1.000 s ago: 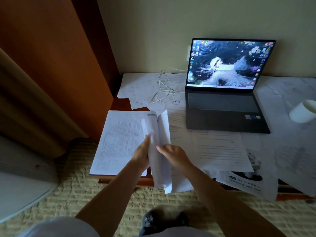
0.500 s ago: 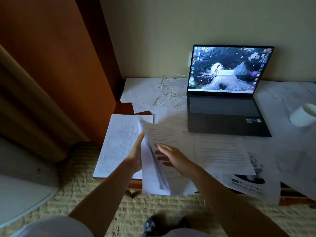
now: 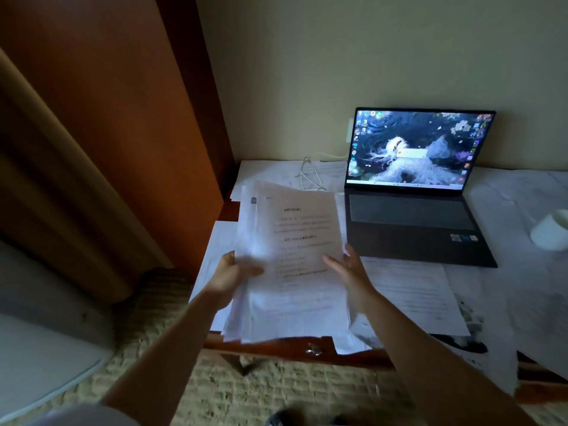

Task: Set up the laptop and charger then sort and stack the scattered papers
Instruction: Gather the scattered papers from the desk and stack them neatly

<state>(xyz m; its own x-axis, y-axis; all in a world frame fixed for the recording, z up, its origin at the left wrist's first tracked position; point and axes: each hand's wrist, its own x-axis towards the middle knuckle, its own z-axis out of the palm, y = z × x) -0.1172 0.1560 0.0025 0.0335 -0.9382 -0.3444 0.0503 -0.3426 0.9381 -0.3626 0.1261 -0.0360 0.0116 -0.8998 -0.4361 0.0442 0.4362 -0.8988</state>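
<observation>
A sheaf of white printed papers [image 3: 295, 265] is held flat above the desk's left front part. My left hand [image 3: 232, 276] grips its left edge, thumb on top. My right hand [image 3: 347, 270] lies against the sheaf's right edge with straight, spread fingers. The dark laptop [image 3: 412, 210] stands open on the desk at the right, its screen lit. A white charger cable [image 3: 309, 176] lies coiled on papers to the left of the screen. More loose sheets [image 3: 412, 293] cover the desk to the right of my hands.
A white cup [image 3: 550, 232] sits at the right edge. The wooden desk's front rim [image 3: 276, 348] has a small metal knob. An orange-brown wooden panel [image 3: 123, 118] rises at the left. Woven matting [image 3: 261, 392] covers the floor below.
The folded-up sheaf has been opened and turned flat, printed side up. Both hands have risen and spread to its left and right edges. The view has shifted, so the laptop sits further right.
</observation>
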